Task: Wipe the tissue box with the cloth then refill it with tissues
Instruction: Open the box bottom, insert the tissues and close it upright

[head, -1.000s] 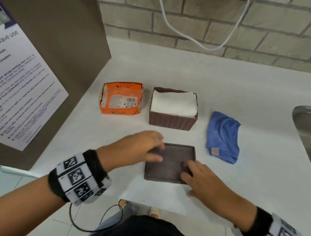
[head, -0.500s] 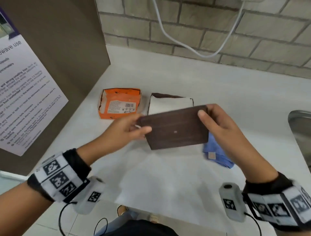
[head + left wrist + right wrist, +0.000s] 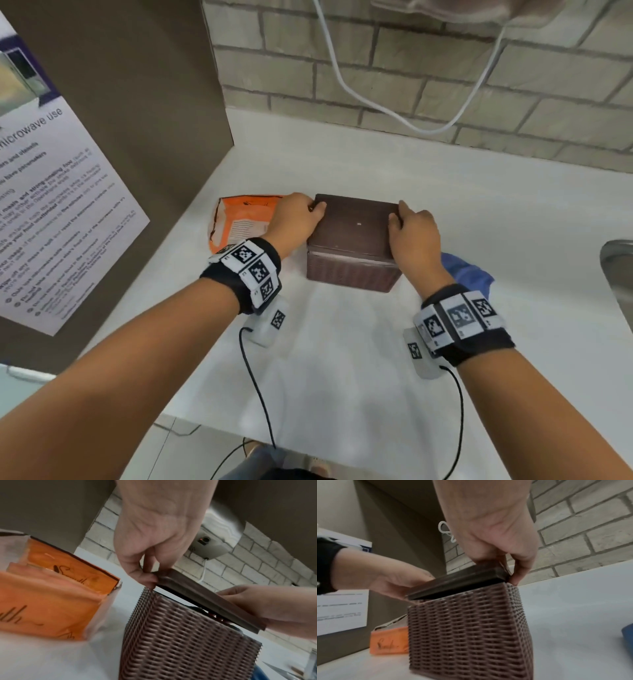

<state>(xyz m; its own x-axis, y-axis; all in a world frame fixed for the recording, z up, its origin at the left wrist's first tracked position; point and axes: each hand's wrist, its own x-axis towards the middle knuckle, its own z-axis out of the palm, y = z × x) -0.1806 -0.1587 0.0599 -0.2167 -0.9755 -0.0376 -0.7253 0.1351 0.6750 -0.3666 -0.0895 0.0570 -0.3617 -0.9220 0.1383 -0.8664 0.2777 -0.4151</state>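
Left hand and right hand pinching 1 lid over 1 tissue box, mid-counter. Left wrist view alone shows gap beneath lid. 1 cloth right, 1 orange pack left.

Both forearms reach forward over the near edge of the surface, each wrist wrapped in a black band with black-and-white marker tiles. The left hand pinches the left end of the lid, thumb on top and fingers curled under its edge. The right hand grips the right end likewise, knuckles up, thumb toward the middle.
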